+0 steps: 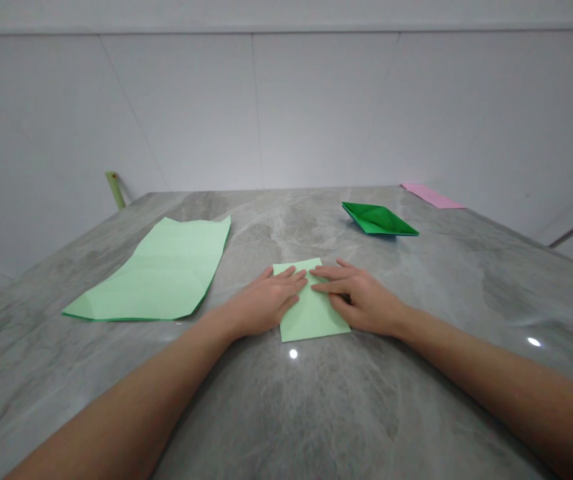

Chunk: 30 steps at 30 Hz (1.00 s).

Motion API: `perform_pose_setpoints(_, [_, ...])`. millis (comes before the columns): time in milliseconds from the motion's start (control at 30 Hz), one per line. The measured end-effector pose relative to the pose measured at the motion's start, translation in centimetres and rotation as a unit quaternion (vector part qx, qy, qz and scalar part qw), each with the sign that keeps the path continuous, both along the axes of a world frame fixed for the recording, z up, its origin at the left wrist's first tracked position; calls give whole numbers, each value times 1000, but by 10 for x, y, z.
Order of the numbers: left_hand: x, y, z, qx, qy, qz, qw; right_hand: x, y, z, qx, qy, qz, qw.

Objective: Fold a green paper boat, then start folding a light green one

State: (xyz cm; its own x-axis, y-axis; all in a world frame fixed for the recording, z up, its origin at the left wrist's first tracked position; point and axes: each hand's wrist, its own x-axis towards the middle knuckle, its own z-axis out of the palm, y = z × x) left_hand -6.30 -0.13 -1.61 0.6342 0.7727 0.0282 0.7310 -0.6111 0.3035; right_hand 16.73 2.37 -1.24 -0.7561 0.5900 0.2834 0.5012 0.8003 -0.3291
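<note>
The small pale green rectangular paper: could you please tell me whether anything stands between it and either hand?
Nothing visible does: the left hand and right hand both rest directly on the small pale green paper. The bright green, boat-shaped folded paper lies beyond them.

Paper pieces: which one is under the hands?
The small pale-green piece, with the left hand and right hand on it; the large pale-green sheet, folded green shape and pink piece lie untouched.

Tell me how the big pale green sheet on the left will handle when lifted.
The sheet will likely sag, as its edges curl. It looks thin, so probably light. It may slide if brushed; the table looks glossy.
</note>
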Motion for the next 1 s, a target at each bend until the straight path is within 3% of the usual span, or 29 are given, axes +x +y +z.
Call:
perform_pose_setpoints(167, [0, 0, -4, 16, 79, 50, 995, -16, -21, 5, -35, -38, 30, 998])
perform_pose_setpoints(400, [8, -15, 5, 12, 115, 56, 992, -9, 7, -1, -14, -86, -116, 989])
perform_pose_setpoints(600, [14, -27, 15, -18, 119, 24, 992, 4, 28, -7, -27, -37, -245, 969])
perform_pose_setpoints(1000, [9, -24, 20, -30, 87, -26, 995, 7, 34, -11, -31, 3, -300, 953])
